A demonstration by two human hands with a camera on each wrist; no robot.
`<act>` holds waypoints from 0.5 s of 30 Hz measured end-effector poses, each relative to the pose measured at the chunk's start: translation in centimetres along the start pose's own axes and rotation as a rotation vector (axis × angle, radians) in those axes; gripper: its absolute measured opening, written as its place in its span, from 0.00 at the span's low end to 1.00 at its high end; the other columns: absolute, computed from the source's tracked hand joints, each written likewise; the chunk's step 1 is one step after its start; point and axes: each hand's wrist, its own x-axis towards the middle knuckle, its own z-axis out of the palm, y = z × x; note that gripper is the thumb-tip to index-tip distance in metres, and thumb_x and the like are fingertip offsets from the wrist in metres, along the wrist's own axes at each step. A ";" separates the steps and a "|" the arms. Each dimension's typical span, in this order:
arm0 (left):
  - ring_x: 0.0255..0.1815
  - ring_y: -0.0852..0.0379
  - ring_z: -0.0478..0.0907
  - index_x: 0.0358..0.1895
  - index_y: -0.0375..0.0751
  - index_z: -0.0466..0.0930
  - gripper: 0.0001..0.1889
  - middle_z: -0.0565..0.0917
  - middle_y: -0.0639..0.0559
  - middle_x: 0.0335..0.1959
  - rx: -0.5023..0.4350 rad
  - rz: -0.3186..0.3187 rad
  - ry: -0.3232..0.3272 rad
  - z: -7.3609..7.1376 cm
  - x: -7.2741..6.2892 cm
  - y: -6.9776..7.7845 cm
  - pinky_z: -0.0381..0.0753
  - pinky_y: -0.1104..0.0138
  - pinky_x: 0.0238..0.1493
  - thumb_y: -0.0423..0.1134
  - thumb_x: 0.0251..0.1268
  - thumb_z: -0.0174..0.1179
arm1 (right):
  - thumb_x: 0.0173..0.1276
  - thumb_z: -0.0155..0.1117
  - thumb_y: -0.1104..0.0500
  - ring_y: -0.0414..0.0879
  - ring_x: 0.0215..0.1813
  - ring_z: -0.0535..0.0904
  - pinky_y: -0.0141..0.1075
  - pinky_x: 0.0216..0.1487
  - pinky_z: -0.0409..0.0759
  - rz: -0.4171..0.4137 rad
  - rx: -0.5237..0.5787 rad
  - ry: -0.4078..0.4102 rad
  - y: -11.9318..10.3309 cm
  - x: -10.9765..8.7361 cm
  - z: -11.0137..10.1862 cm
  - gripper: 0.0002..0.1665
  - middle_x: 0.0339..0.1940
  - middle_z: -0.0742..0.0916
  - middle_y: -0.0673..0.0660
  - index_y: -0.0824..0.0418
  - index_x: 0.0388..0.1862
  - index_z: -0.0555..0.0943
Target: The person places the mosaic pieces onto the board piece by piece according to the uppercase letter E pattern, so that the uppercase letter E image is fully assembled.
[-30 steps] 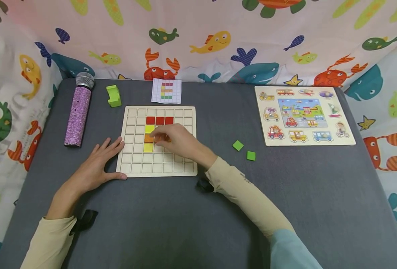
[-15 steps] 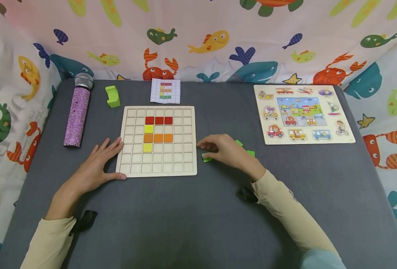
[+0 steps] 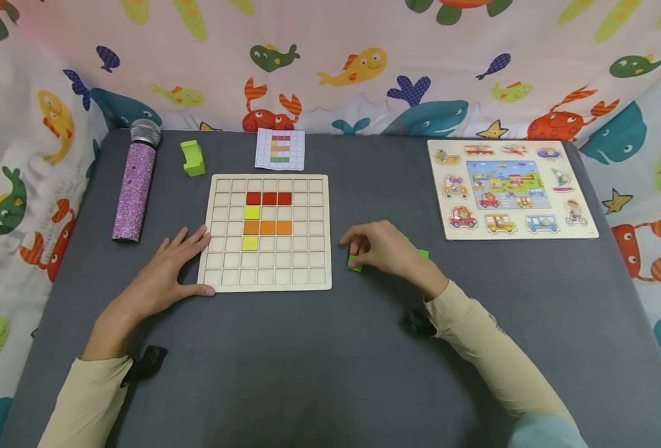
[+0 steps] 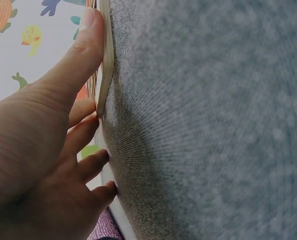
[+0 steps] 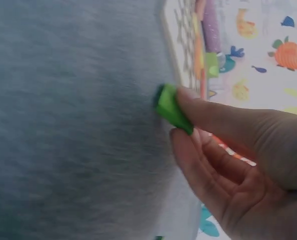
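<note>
A wooden grid board (image 3: 302, 260) lies on the grey table. In its cells sit red tiles (image 3: 269, 198) in one row, orange tiles (image 3: 267, 228) in another, and a yellow tile (image 3: 250, 243) below with a second one between the rows. My left hand (image 3: 159, 280) rests at the board's left edge, fingers spread, thumb at the lower left corner. Right of the board, my right hand (image 3: 388, 252) pinches a green tile (image 5: 172, 107) between thumb and index finger, low over the table. Behind that hand, two more green tiles (image 3: 423, 253) are mostly hidden.
A paper card (image 3: 280, 159) with a coloured pattern lies behind the board. To the left are a glittery pink microphone (image 3: 135, 186) and a green block (image 3: 193, 158). A picture puzzle board (image 3: 457, 186) lies at the back right.
My right hand has moved right, off the grid board, to a green tile and now pinches it. The full orange row has come into view. My left hand stays put.
</note>
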 end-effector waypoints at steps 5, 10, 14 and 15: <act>0.78 0.33 0.39 0.76 0.37 0.55 0.55 0.53 0.40 0.78 -0.006 -0.001 0.001 0.1 0.1 0.0 0.32 0.41 0.75 0.50 0.47 0.76 | 0.55 0.77 0.65 0.42 0.29 0.79 0.36 0.35 0.79 -0.007 0.079 -0.049 -1.2 1.1 -0.9 0.20 0.27 0.84 0.49 0.64 0.48 0.85; 0.78 0.33 0.40 0.76 0.37 0.55 0.55 0.53 0.40 0.78 -0.001 0.008 0.001 0.1 0.1 -0.1 0.33 0.42 0.75 0.50 0.47 0.76 | 0.55 0.77 0.65 0.42 0.32 0.80 0.34 0.37 0.80 -0.069 0.155 -0.072 -2.9 3.2 -0.3 0.21 0.29 0.85 0.50 0.66 0.49 0.84; 0.78 0.33 0.41 0.76 0.36 0.55 0.54 0.53 0.39 0.78 0.007 0.017 0.000 -0.1 0.1 0.0 0.34 0.41 0.75 0.49 0.46 0.77 | 0.56 0.77 0.64 0.42 0.33 0.79 0.31 0.36 0.77 -0.102 0.177 -0.093 -4.4 5.4 0.7 0.21 0.29 0.85 0.51 0.66 0.49 0.84; 0.78 0.33 0.41 0.76 0.36 0.55 0.54 0.53 0.39 0.78 0.006 0.014 -0.003 -0.1 0.0 0.0 0.34 0.41 0.75 0.49 0.46 0.77 | 0.56 0.77 0.65 0.42 0.33 0.79 0.31 0.36 0.77 -0.109 0.186 -0.103 -4.8 5.9 1.1 0.21 0.29 0.85 0.51 0.66 0.49 0.84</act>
